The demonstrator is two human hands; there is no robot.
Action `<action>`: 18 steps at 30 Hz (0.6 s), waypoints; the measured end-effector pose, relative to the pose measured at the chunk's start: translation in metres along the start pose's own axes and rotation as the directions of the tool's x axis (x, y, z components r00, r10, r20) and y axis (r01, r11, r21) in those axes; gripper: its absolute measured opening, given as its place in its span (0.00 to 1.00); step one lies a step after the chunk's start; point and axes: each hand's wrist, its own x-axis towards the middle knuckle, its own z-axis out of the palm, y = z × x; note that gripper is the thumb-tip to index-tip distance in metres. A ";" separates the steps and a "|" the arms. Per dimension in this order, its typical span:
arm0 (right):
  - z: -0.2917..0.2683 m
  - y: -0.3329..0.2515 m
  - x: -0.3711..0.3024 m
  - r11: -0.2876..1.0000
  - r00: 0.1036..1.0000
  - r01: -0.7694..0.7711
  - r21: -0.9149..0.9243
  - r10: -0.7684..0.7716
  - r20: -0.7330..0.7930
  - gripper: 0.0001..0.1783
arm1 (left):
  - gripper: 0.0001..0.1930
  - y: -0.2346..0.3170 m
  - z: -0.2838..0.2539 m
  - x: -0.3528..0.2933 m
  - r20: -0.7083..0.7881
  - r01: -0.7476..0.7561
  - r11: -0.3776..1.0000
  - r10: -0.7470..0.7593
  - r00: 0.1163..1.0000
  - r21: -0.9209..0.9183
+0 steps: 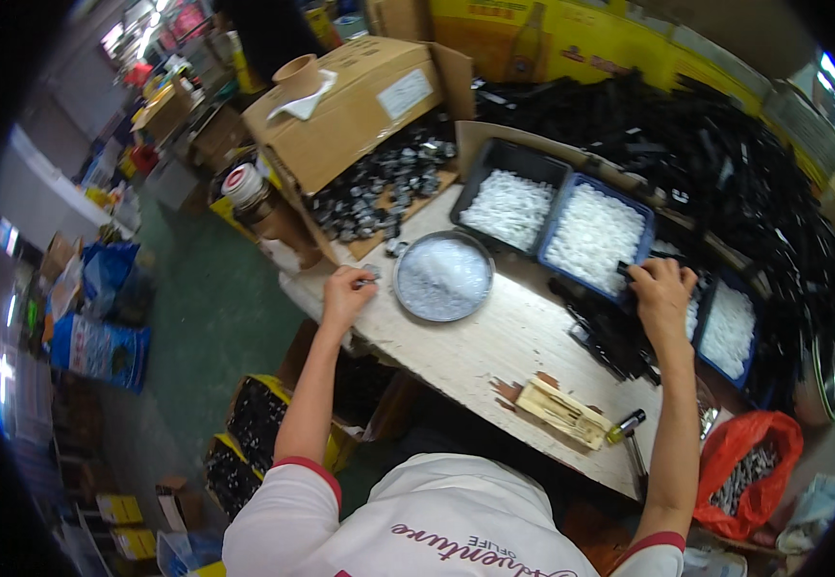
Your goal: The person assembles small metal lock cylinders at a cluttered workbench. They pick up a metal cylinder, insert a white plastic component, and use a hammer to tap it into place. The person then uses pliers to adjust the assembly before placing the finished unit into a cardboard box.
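My left hand (pixel 346 300) is closed at the table's left edge, its fingertips pinching a small shiny grey piece (pixel 371 272). Just right of it stands a round metal bowl (pixel 397 288) holding small clear-whitish bits. My right hand (pixel 664 296) is closed by the near right corner of a blue tray (pixel 581 277) filled with small white pieces. A small black part (pixel 624 270) shows at its fingertips; its exact kind cannot be made out. Behind the bowl, a heap of small shiny dark and silver pieces (pixel 364 205) spills out of an opened cardboard box (pixel 350 120).
A black tray (pixel 465 207) and another blue tray (pixel 736 380) also hold white pieces. Long black parts (pixel 725 144) pile at the back right. A wooden fixture (pixel 560 412), a yellow-black tool (pixel 626 426) and a red bag (pixel 715 471) are nearer. A jar (pixel 254 197) stands left.
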 end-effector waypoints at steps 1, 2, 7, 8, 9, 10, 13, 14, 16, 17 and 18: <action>-0.006 -0.005 0.000 1.000 0.998 0.003 -0.001 -0.003 -0.066 0.11 | 0.11 0.004 -0.004 -0.005 0.033 0.017 1.000 -0.017 0.999 0.023; -0.017 -0.009 -0.001 1.000 0.991 0.003 -0.007 -0.004 -0.133 0.11 | 0.12 0.009 -0.007 -0.009 0.068 0.030 0.999 -0.033 0.997 0.043; -0.055 -0.059 -0.040 0.988 1.000 0.002 0.155 -0.002 -0.003 0.16 | 0.13 0.008 -0.016 -0.032 0.122 0.118 0.987 -0.105 0.987 -0.106; -0.062 -0.070 -0.060 0.984 0.999 -0.002 0.177 -0.006 0.045 0.18 | 0.12 0.012 -0.010 -0.030 0.157 0.189 0.957 -0.157 0.975 -0.218; -0.063 -0.082 -0.080 0.979 0.992 -0.014 0.204 -0.012 0.124 0.20 | 0.12 0.014 -0.009 -0.032 0.186 0.267 0.911 -0.216 0.959 -0.315; -0.065 -0.093 -0.097 0.974 0.978 -0.033 0.226 -0.015 0.208 0.21 | 0.11 0.022 -0.010 -0.033 0.207 0.314 0.879 -0.254 0.945 -0.357; -0.060 -0.118 -0.131 0.955 0.945 -0.123 0.270 0.030 0.324 0.26 | 0.08 0.046 -0.007 -0.042 0.301 0.431 0.772 -0.319 0.898 -0.467; -0.055 -0.121 -0.137 0.959 0.943 -0.126 0.256 0.036 0.330 0.24 | 0.08 0.053 -0.001 -0.049 0.319 0.404 0.769 -0.272 0.908 -0.495; -0.048 -0.130 -0.138 0.971 0.940 -0.076 0.226 -0.006 0.341 0.22 | 0.08 0.071 0.003 -0.063 0.336 0.350 0.749 -0.179 0.925 -0.562; -0.045 -0.135 -0.138 0.970 0.943 -0.083 0.230 0.002 0.332 0.22 | 0.09 0.083 0.007 -0.068 0.368 0.345 0.746 -0.145 0.919 -0.569; -0.040 -0.140 -0.137 0.967 0.948 -0.092 0.236 0.012 0.317 0.21 | 0.09 0.094 0.014 -0.070 0.430 0.368 0.760 -0.130 0.893 -0.535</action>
